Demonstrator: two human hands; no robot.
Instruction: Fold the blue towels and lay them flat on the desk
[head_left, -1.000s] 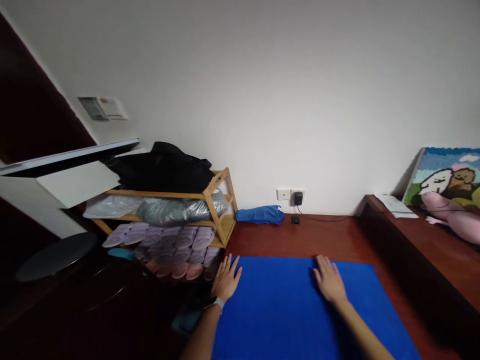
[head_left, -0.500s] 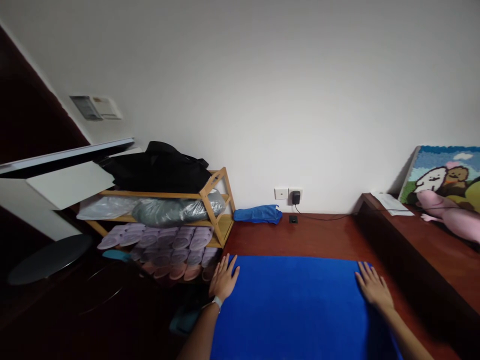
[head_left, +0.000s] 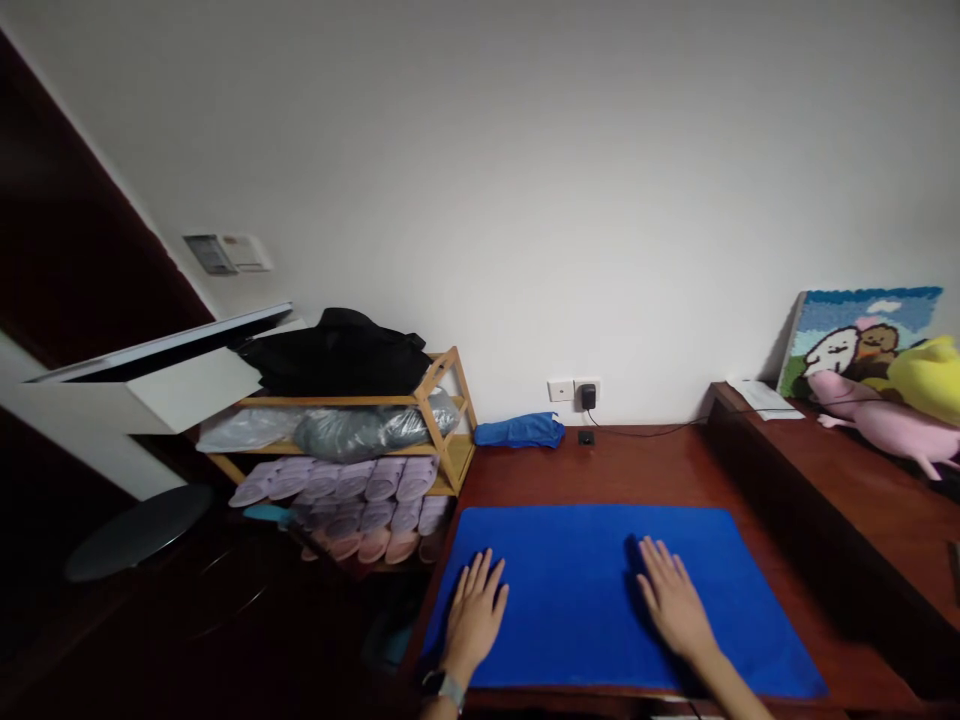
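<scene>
A flat blue cloth mat (head_left: 570,590) lies spread on the reddish-brown wooden desk (head_left: 600,470). My left hand (head_left: 476,610) rests over the mat's left part, palm down with fingers extended; a watch circles that wrist. On the right half, my right hand (head_left: 673,605) is also palm down, fingers stretched out, with a shadow along its left side. Neither hand holds anything. Behind the mat, against the wall, sits a folded blue cloth bundle (head_left: 519,431).
Left of the desk stands a wooden rack (head_left: 450,440) with a black bag (head_left: 341,355) and several lilac slippers (head_left: 352,480). A black plug adapter (head_left: 589,397) trails a cable. On the raised right ledge are a pink plush toy (head_left: 877,415), a yellow plush (head_left: 930,380) and a picture (head_left: 855,335).
Both hands have come from the mat's far corners toward me and inward, the right one more markedly. The mat's near edge now shows. The view has shifted slightly left.
</scene>
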